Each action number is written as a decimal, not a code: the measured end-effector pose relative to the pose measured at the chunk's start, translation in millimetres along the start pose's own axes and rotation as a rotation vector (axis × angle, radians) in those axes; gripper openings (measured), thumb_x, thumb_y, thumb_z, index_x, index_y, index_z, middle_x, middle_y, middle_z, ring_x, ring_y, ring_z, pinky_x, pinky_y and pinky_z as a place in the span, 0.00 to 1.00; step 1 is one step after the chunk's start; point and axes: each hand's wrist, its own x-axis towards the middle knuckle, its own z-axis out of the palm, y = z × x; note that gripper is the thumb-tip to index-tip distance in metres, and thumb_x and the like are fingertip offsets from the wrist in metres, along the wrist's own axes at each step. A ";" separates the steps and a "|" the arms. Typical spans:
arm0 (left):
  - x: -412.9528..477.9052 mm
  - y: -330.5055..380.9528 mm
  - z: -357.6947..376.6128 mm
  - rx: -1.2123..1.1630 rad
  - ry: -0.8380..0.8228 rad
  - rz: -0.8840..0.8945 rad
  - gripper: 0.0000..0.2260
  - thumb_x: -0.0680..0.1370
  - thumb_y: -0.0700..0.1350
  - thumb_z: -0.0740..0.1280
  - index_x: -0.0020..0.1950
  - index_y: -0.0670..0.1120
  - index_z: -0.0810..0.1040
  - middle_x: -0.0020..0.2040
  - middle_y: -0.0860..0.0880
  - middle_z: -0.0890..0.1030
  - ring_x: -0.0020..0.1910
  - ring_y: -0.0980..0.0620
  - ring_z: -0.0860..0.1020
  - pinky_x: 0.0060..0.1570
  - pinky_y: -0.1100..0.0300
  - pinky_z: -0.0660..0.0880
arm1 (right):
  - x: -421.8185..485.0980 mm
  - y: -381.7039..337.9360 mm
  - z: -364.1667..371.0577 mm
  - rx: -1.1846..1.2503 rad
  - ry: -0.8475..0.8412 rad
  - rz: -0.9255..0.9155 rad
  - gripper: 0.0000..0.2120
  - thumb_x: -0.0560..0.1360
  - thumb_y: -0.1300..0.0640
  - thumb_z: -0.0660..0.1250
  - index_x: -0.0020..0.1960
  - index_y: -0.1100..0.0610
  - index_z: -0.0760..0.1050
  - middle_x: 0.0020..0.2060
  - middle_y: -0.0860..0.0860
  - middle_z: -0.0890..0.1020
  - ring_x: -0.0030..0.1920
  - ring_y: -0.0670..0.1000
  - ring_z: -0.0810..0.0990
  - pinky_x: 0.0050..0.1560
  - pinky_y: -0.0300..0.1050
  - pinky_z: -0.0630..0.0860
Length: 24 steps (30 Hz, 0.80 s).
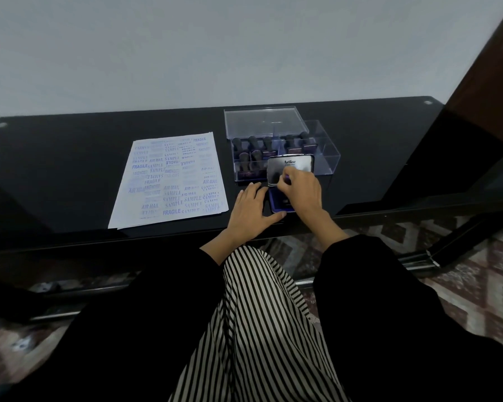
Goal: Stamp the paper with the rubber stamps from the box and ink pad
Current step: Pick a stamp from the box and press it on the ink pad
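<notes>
From the head camera, a black table (70,169) runs across the middle of the frame against a pale wall. A sheet of paper (169,181) lies left of centre on top of a few more sheets. It is crowded with blue stamped words such as FRAGILE, SAMPLE and AIR MAIL.

Right of the paper, toward the back of the table, stands a clear plastic box (323,152) with its clear cover (262,123) raised behind it. Dark-handled rubber stamps (254,145) stand upright in rows in its left compartments.

Just in front of the box, near the table's front edge, sits the ink pad (275,203). Its blue base is open and its silver lid (291,166), marked Artline, is tilted up toward the box.

The right hand (301,188) is over the pad, its fingers curled round a stamp (287,179). Only a small purple part of the stamp shows, so whether it touches the ink cannot be told.

The left hand (250,210) lies flat on the table just left of the pad, fingers straight, with the thumb at the pad's front corner.

Black sleeves and striped cloth (262,314) fill the lower frame.
</notes>
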 end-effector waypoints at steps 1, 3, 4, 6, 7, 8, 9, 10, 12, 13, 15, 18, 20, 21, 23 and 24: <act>0.1 0.2 -0.1 0.000 -0.002 0.000 0.34 0.75 0.60 0.63 0.74 0.42 0.59 0.75 0.43 0.59 0.76 0.46 0.53 0.75 0.50 0.50 | -0.5 0.5 1.1 0.011 0.007 0.002 0.09 0.77 0.59 0.60 0.39 0.60 0.69 0.35 0.61 0.79 0.38 0.60 0.77 0.33 0.44 0.62; 0.2 0.6 -0.1 0.001 -0.007 -0.005 0.34 0.75 0.60 0.63 0.74 0.42 0.59 0.76 0.44 0.59 0.76 0.47 0.52 0.75 0.50 0.49 | -7.1 1.9 4.6 0.029 0.064 -0.010 0.10 0.77 0.59 0.61 0.37 0.59 0.67 0.33 0.59 0.76 0.34 0.57 0.74 0.33 0.45 0.62; 0.1 0.8 -0.2 0.002 -0.008 -0.007 0.34 0.75 0.60 0.63 0.74 0.42 0.59 0.76 0.44 0.58 0.76 0.47 0.52 0.75 0.50 0.49 | -12.9 2.9 7.1 0.051 0.119 -0.041 0.10 0.75 0.61 0.63 0.36 0.60 0.67 0.31 0.58 0.75 0.32 0.56 0.73 0.31 0.44 0.62; 0.1 1.2 -0.5 0.003 -0.007 -0.007 0.34 0.75 0.60 0.63 0.74 0.42 0.59 0.76 0.44 0.58 0.76 0.47 0.52 0.75 0.51 0.49 | -24.5 6.6 12.1 0.077 0.248 -0.114 0.10 0.71 0.64 0.67 0.34 0.61 0.68 0.28 0.56 0.73 0.28 0.52 0.69 0.28 0.41 0.62; 0.1 1.3 -0.6 0.005 -0.007 -0.008 0.34 0.75 0.60 0.63 0.74 0.42 0.59 0.76 0.44 0.58 0.76 0.47 0.52 0.75 0.51 0.49 | -27.8 7.6 13.3 0.077 0.293 -0.132 0.10 0.69 0.66 0.68 0.33 0.61 0.68 0.27 0.56 0.73 0.27 0.51 0.68 0.27 0.40 0.62; -0.2 1.4 -0.7 0.007 -0.009 -0.008 0.34 0.75 0.60 0.63 0.74 0.42 0.59 0.76 0.44 0.58 0.76 0.47 0.52 0.75 0.51 0.49 | -28.8 8.2 13.6 0.075 0.314 -0.139 0.10 0.67 0.67 0.69 0.32 0.61 0.68 0.26 0.55 0.73 0.26 0.50 0.68 0.27 0.39 0.61; -0.2 1.4 -0.6 0.007 -0.011 -0.010 0.35 0.75 0.60 0.63 0.74 0.42 0.59 0.76 0.44 0.58 0.76 0.47 0.52 0.75 0.51 0.49 | -28.4 8.7 14.0 0.079 0.315 -0.139 0.10 0.67 0.67 0.69 0.32 0.61 0.68 0.26 0.55 0.72 0.26 0.50 0.67 0.26 0.38 0.61; -0.3 1.4 -0.5 0.006 -0.012 -0.013 0.35 0.75 0.60 0.63 0.74 0.42 0.59 0.76 0.44 0.58 0.76 0.47 0.52 0.75 0.51 0.49 | -27.0 8.8 14.4 0.085 0.314 -0.140 0.10 0.67 0.67 0.69 0.32 0.61 0.69 0.25 0.55 0.72 0.26 0.49 0.66 0.26 0.38 0.61; -0.4 1.8 -0.6 0.004 -0.015 -0.016 0.35 0.75 0.60 0.63 0.74 0.42 0.59 0.76 0.44 0.58 0.76 0.47 0.52 0.75 0.51 0.49 | -22.4 8.6 15.6 0.099 0.295 -0.135 0.09 0.68 0.66 0.68 0.33 0.62 0.69 0.26 0.56 0.73 0.27 0.48 0.66 0.27 0.39 0.61; -0.4 1.9 -0.9 0.002 -0.017 -0.018 0.35 0.75 0.60 0.63 0.75 0.42 0.58 0.76 0.44 0.58 0.76 0.48 0.52 0.75 0.51 0.48 | -19.2 8.5 15.6 0.103 0.272 -0.129 0.09 0.69 0.66 0.68 0.33 0.62 0.70 0.27 0.57 0.74 0.27 0.49 0.66 0.28 0.40 0.61; -0.1 1.7 -1.6 -0.004 -0.020 -0.019 0.35 0.75 0.60 0.63 0.75 0.41 0.58 0.76 0.44 0.57 0.77 0.48 0.51 0.75 0.51 0.48 | -14.1 8.5 15.6 0.109 0.212 -0.109 0.09 0.72 0.64 0.66 0.34 0.63 0.69 0.29 0.58 0.75 0.28 0.51 0.68 0.29 0.43 0.63; 0.1 1.3 -2.2 -0.001 -0.027 -0.021 0.35 0.75 0.60 0.62 0.75 0.41 0.57 0.76 0.44 0.57 0.77 0.47 0.51 0.75 0.51 0.48 | -13.6 8.7 14.4 0.108 0.183 -0.091 0.10 0.74 0.63 0.64 0.35 0.62 0.69 0.30 0.59 0.75 0.29 0.52 0.68 0.30 0.44 0.63; 0.2 1.1 -1.7 0.009 -0.025 -0.020 0.35 0.76 0.60 0.62 0.75 0.41 0.57 0.76 0.44 0.57 0.76 0.47 0.51 0.75 0.51 0.49 | -13.9 8.3 11.7 0.111 0.168 -0.086 0.09 0.74 0.63 0.64 0.36 0.63 0.69 0.30 0.59 0.75 0.29 0.52 0.69 0.31 0.43 0.63; 0.0 1.2 -1.7 0.012 -0.025 -0.020 0.35 0.76 0.60 0.62 0.75 0.41 0.58 0.76 0.44 0.57 0.76 0.47 0.52 0.75 0.51 0.49 | -13.0 7.4 9.7 0.104 0.142 -0.079 0.10 0.75 0.63 0.63 0.36 0.62 0.68 0.30 0.58 0.74 0.30 0.52 0.69 0.32 0.44 0.63; -0.2 1.6 -1.8 0.013 -0.025 -0.020 0.35 0.76 0.60 0.62 0.75 0.41 0.57 0.76 0.44 0.57 0.76 0.47 0.51 0.75 0.51 0.48 | -9.0 5.9 5.4 0.058 0.064 -0.065 0.11 0.76 0.61 0.62 0.36 0.59 0.65 0.30 0.56 0.72 0.31 0.53 0.69 0.32 0.44 0.62; -0.2 1.8 -2.0 0.014 -0.027 -0.021 0.35 0.76 0.60 0.62 0.75 0.41 0.57 0.76 0.44 0.57 0.77 0.47 0.51 0.75 0.51 0.48 | -6.9 5.8 4.1 0.036 0.039 -0.061 0.11 0.76 0.60 0.61 0.37 0.59 0.65 0.30 0.55 0.71 0.31 0.53 0.69 0.32 0.44 0.61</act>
